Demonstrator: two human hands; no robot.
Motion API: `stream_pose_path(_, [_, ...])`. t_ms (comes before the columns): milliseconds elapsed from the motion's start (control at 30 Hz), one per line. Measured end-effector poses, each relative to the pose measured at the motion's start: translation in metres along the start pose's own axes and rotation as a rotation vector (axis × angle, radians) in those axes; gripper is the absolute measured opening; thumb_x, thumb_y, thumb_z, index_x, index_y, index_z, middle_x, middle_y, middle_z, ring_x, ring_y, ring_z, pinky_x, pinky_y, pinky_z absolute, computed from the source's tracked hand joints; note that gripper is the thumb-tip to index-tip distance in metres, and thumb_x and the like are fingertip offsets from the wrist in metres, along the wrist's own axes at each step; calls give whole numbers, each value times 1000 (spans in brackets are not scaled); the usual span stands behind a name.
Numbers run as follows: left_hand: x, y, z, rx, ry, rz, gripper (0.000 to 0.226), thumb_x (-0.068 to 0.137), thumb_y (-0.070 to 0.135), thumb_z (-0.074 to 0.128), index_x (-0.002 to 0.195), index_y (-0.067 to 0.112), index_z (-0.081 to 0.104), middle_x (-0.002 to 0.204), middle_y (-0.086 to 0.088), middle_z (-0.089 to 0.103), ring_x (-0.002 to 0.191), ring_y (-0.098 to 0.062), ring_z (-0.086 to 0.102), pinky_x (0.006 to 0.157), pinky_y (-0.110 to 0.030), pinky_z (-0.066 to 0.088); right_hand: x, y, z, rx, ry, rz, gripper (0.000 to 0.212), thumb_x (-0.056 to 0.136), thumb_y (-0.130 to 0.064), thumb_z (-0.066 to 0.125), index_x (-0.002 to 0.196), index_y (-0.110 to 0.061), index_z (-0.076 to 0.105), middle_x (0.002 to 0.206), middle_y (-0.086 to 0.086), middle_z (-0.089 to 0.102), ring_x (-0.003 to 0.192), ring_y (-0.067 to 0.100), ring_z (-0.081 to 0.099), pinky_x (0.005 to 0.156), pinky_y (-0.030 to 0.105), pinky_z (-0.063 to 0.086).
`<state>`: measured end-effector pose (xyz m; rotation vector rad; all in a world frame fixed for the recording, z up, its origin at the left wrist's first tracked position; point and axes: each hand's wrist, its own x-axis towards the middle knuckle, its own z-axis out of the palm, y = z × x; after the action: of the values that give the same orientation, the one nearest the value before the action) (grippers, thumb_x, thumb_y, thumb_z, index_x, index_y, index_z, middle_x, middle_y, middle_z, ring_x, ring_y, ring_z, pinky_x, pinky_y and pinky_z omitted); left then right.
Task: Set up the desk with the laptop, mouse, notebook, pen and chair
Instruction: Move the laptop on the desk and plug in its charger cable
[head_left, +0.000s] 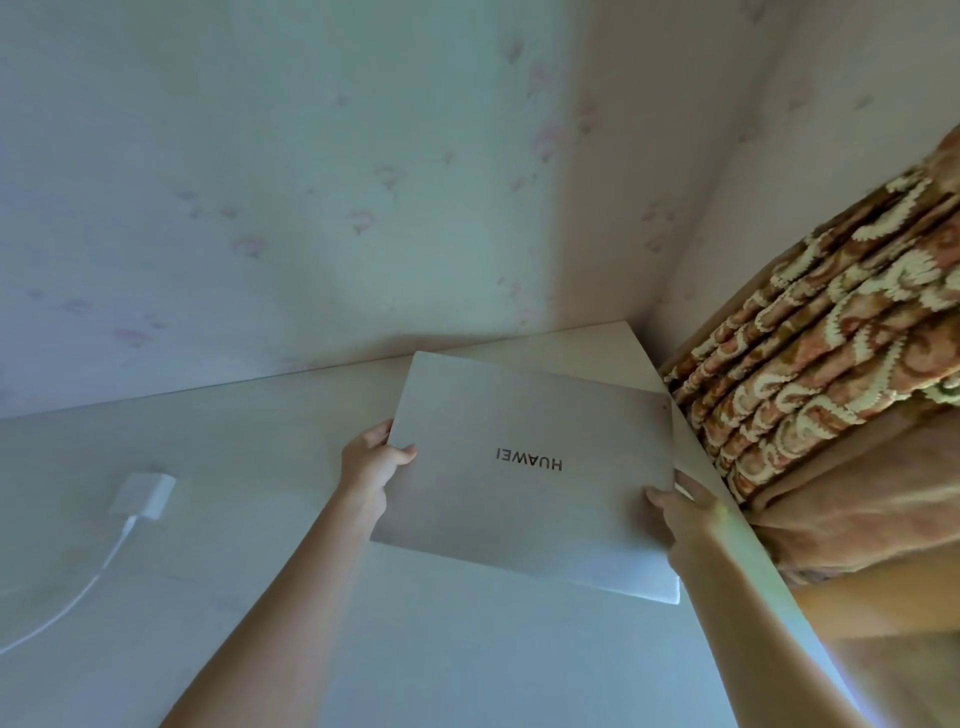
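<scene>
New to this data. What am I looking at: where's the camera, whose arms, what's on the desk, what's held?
There is one picture, from a wide-angle camera worn on a person's head, looking forward and down. No robot: the arms are that person's own. The left hand and right hand grip opposite edges of a closed silver laptop, its logo upside down to the camera. Whether it rests on the white desk is unclear. A white charger with its cable lies at the desk's left. A patterned curtain hangs on the right.
</scene>
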<state>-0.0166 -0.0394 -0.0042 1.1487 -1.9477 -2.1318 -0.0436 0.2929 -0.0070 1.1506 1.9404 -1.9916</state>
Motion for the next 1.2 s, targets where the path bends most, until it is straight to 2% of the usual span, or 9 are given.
stream_pose_path(167, [-32, 10, -57, 27, 50, 16, 42, 75, -11, 70, 109, 14, 69, 94, -6, 72, 81, -22, 65, 77, -30, 48, -44, 4, 14, -22, -93, -25, 51, 78, 10, 65, 124, -10, 58, 97, 15, 62, 86, 28, 57, 77, 36, 45])
stream_pose_path(367, [-92, 2, -144, -41, 244, -32, 46, 74, -14, 68, 112, 11, 69, 96, -11, 69, 79, -23, 63, 69, -28, 47, -121, 23, 43, -59, -256, -47, 53, 79, 14, 61, 127, -7, 51, 102, 18, 60, 73, 26, 57, 59, 27, 43])
stream_pose_path(500, [-131, -16, -212, -55, 339, -54, 50, 75, -13, 69, 121, 5, 65, 106, -14, 69, 87, -27, 64, 76, -32, 46, -176, 46, 62, -100, -350, -45, 52, 79, 18, 57, 126, -4, 49, 103, 17, 60, 81, 27, 56, 56, 27, 42])
stream_pose_path(633, [-169, -35, -283, -35, 394, -71, 50, 75, -17, 66, 122, 1, 63, 108, -15, 68, 90, -26, 63, 82, -31, 47, -236, 73, 80, -158, -408, -65, 50, 79, 16, 58, 122, -8, 50, 104, 19, 62, 82, 30, 59, 59, 29, 46])
stream_pose_path(767, [-194, -60, -357, -8, 430, -113, 48, 78, -15, 66, 123, -1, 62, 114, -18, 67, 91, -26, 61, 82, -32, 45, -298, 107, 110, -240, -487, -117, 50, 78, 13, 57, 117, -19, 51, 94, 15, 62, 72, 28, 59, 57, 29, 46])
stream_pose_path(867, [-207, -74, -411, 41, 436, -151, 48, 81, -11, 67, 126, 3, 60, 119, -14, 66, 95, -27, 59, 84, -33, 44, -337, 138, 135, -291, -500, -121, 50, 78, 11, 55, 114, -22, 50, 92, 15, 64, 69, 26, 60, 54, 29, 46])
stream_pose_path(967, [-211, -87, -461, 43, 410, -160, 53, 78, -15, 67, 126, 6, 61, 110, -9, 66, 99, -28, 61, 90, -37, 47, -366, 173, 157, -330, -484, -114, 50, 77, 12, 55, 116, -18, 51, 89, 16, 64, 68, 29, 60, 56, 30, 47])
stream_pose_path(1033, [-210, -94, -489, 56, 376, -180, 58, 78, -15, 68, 129, 10, 60, 113, -9, 66, 103, -29, 61, 95, -41, 48, -382, 197, 168, -356, -453, -102, 50, 76, 11, 57, 118, -16, 50, 89, 15, 64, 69, 29, 60, 57, 30, 47])
stream_pose_path(1200, [-212, -112, -526, 89, 315, -219, 64, 80, -15, 67, 136, 12, 53, 127, -12, 61, 99, -25, 56, 87, -34, 46, -405, 233, 182, -470, -367, -136, 52, 77, 8, 57, 122, -16, 48, 81, 6, 58, 71, 23, 56, 57, 29, 44])
